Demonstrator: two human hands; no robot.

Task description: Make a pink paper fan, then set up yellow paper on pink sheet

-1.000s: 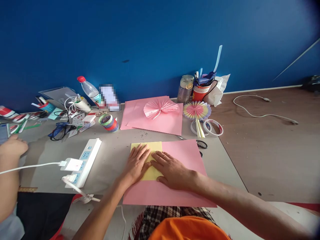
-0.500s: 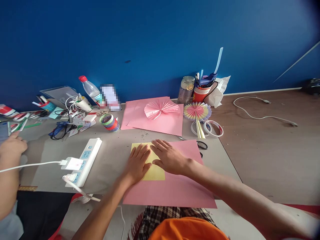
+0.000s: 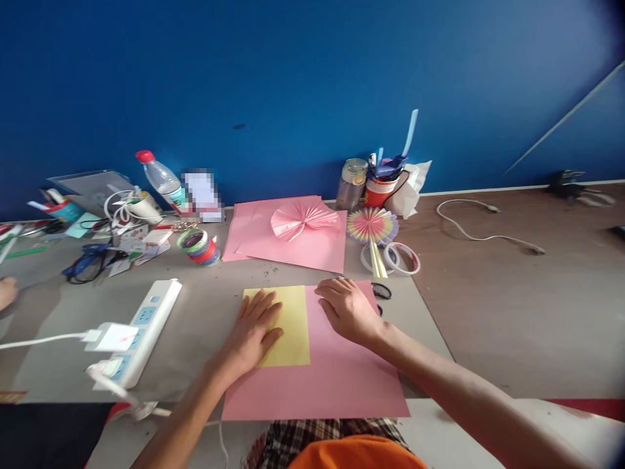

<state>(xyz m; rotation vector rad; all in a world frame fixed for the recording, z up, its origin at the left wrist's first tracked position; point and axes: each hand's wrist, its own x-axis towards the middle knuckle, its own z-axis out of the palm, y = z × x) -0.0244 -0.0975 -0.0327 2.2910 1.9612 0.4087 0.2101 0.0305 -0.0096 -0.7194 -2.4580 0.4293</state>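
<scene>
A yellow sheet of paper (image 3: pixel 291 326) lies on the left part of a large pink sheet (image 3: pixel 322 378) near the table's front edge. My left hand (image 3: pixel 254 327) rests flat on the yellow sheet's left half, fingers stretched out, holding nothing. My right hand (image 3: pixel 347 309) hovers over the pink sheet's far edge, to the right of the yellow sheet, with fingers curled downward and nothing visible in them. Black scissors (image 3: pixel 381 293) lie just beyond its knuckles.
Behind lie more pink sheets (image 3: pixel 303 244) bearing a pink pleated fan (image 3: pixel 303 217), a multicoloured fan (image 3: pixel 372 228), tape rolls (image 3: pixel 400 257), a jar (image 3: pixel 350 184) and a red cup (image 3: pixel 379 189). A power strip (image 3: pixel 144 326), stacked tapes (image 3: pixel 199 246) and a bottle (image 3: pixel 159 177) sit left. Another person's hand (image 3: pixel 6 291) shows far left.
My right hand lifted off the yellow sheet and moved right and away toward the scissors. My left hand stays flat on it. The view shifted slightly right.
</scene>
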